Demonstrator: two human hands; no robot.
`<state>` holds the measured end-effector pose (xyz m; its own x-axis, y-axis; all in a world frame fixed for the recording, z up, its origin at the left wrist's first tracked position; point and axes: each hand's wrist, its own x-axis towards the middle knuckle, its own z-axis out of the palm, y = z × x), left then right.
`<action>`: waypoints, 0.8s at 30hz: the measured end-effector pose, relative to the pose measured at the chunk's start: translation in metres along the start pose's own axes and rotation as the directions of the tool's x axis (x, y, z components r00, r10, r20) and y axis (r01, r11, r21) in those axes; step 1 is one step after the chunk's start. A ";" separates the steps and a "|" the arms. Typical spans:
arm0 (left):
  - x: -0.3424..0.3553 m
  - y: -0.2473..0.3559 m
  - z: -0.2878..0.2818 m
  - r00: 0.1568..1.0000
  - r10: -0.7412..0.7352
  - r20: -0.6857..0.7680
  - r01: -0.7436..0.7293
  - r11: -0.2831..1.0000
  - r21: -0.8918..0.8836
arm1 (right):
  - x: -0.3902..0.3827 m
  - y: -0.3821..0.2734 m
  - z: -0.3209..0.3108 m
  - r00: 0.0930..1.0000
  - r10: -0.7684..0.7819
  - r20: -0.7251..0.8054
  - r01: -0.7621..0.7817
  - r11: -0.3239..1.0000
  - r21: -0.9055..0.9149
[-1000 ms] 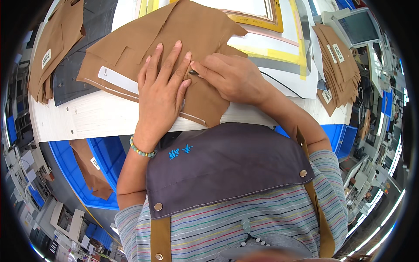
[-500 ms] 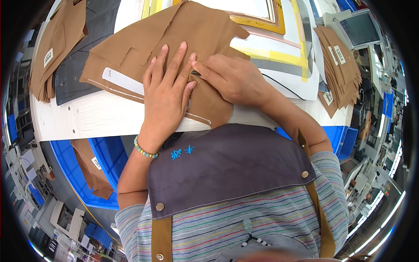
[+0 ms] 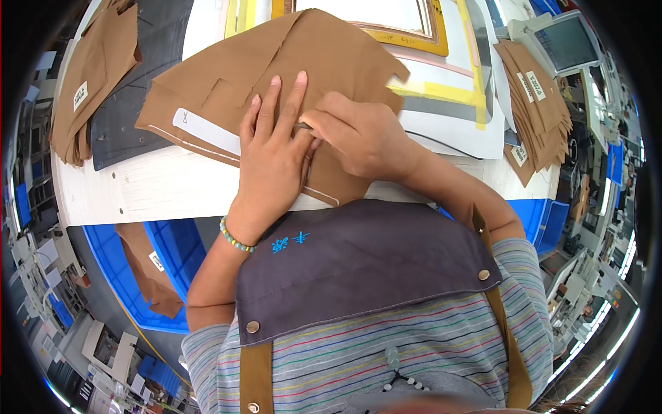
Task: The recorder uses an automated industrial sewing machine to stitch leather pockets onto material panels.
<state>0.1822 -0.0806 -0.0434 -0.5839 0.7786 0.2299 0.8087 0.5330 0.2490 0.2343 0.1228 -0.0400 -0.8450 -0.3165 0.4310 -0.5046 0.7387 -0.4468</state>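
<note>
We see the brown cloth piece (image 3: 352, 58) on the white table (image 3: 158, 185), directly beneath the left hand (image 3: 272, 160), whose three outer fingers extend flat over it. The right hand (image 3: 365, 136), its fingers closed in a pinch on a slim dark tool (image 3: 303, 125), lies over the cloth just beside the left index finger. Compared with one second earlier, we find cloth and left hand shifted slightly right and nearer.

Bright light washes the tabletop (image 3: 176, 186); edges bend and blacken.
</note>
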 end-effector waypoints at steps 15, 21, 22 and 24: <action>0.019 -0.004 -0.010 0.999 0.025 -0.024 -0.028 0.989 -0.143 | -0.002 0.037 -0.059 0.951 0.249 0.183 -0.271 0.956 0.111; 0.021 0.000 0.000 1.000 0.011 -0.004 -0.011 0.999 -0.048 | 0.008 0.041 -0.076 0.945 0.157 0.287 -0.198 0.973 0.121; 0.021 0.001 0.000 1.000 0.008 -0.005 -0.008 0.999 -0.049 | 0.016 0.036 -0.087 0.867 0.250 0.431 -0.383 0.888 0.256; 0.021 0.001 0.000 1.000 0.006 0.022 -0.006 1.000 -0.013 | 0.021 0.034 -0.093 0.759 0.303 0.576 -0.563 0.750 0.347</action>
<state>0.1704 -0.0639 -0.0383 -0.5773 0.7890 0.2103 0.8110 0.5241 0.2601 0.2165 0.1968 0.0271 -0.8965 -0.3591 -0.2597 0.0355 0.5261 -0.8497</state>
